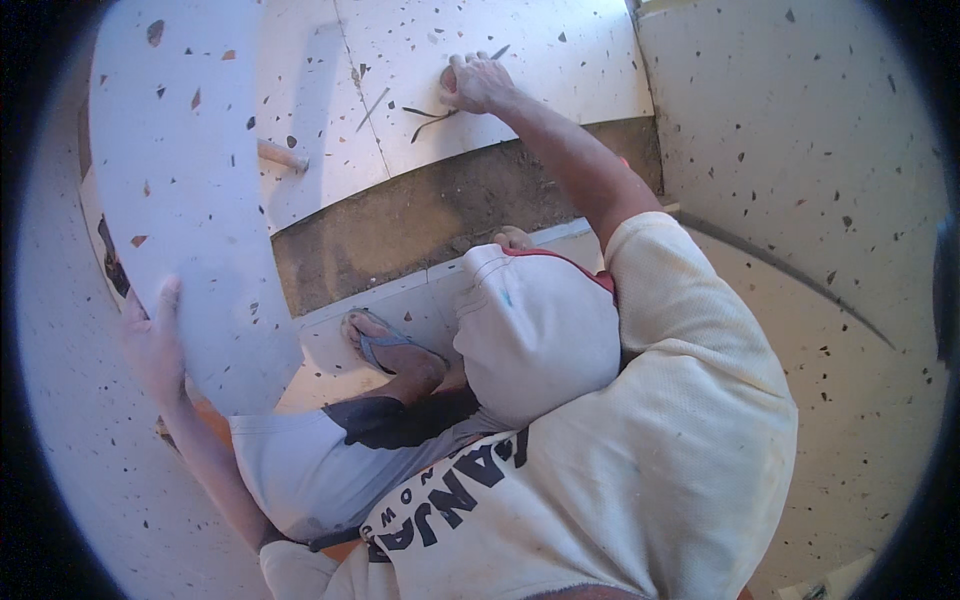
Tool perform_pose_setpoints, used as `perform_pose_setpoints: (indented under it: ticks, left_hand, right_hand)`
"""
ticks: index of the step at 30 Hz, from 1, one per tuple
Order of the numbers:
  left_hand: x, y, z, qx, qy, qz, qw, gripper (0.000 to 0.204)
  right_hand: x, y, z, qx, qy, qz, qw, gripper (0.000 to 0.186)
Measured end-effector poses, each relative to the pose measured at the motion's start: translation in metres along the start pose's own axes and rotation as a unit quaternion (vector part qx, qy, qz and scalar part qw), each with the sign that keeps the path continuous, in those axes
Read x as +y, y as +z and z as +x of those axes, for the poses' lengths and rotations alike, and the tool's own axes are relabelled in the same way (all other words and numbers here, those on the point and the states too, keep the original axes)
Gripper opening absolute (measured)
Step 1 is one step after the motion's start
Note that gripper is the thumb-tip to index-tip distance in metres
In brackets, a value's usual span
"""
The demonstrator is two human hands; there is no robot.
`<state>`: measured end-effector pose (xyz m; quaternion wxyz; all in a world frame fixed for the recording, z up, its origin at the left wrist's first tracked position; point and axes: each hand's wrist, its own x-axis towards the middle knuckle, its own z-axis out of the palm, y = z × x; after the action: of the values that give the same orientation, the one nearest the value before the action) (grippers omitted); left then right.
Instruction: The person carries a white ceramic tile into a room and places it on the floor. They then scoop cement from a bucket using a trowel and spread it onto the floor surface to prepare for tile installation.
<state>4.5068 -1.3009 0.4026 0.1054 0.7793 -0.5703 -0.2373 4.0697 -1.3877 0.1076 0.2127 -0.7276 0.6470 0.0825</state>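
Observation:
My left hand (158, 335) grips the lower left edge of a tall white speckled panel (205, 200), thumb on its face and fingers behind it. Out in front, my right hand (476, 84) is closed low over a pale speckled slab (400, 60). A thin dark tip (501, 52) sticks out beyond its fingers, and dark thin strips (428, 125) lie by its wrist side; what it holds is hidden. A wooden handle (283, 155) pokes out past the panel's right edge, its other end out of sight. A thin sliver (373, 108) rests on the slab.
A rough brown strip (370, 240) runs along the slab's near edge. My sandalled foot (385, 345) and bent knee (540, 330) are close below it. A speckled wall (800, 130) rises on the right, with a dark curved gap (790, 270) at its foot.

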Motion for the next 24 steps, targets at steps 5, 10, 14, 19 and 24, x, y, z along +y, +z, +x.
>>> perform_pose_setpoints:
  ticks: [5, 10, 14, 19, 24]
  left_hand:
    - [0.04, -0.009, -0.044, 0.002, 0.078, -0.038, 0.996, 0.04]
    - [0.049, -0.006, -0.071, -0.003, 0.137, -0.02, 0.99, 0.036]
    - [0.057, 0.004, -0.104, -0.005, 0.143, -0.084, 0.986, 0.038]
    - [0.07, 0.012, -0.122, -0.012, 0.164, -0.103, 0.981, 0.04]
    - [0.086, 0.011, -0.122, -0.008, 0.179, -0.09, 0.98, 0.038]
  right_hand:
    - [0.004, -0.014, -0.047, 0.146, -0.005, 0.065, 0.987, 0.064]
    - [0.06, -0.017, -0.14, 0.228, 0.005, 0.114, 0.967, 0.057]
    - [0.118, 0.01, -0.269, -0.002, 0.099, -0.024, 0.995, 0.039]
    - [0.139, 0.052, -0.331, -0.054, 0.107, -0.096, 0.988, 0.027]
    - [0.125, 0.027, -0.335, 0.013, 0.111, -0.019, 0.994, 0.024]
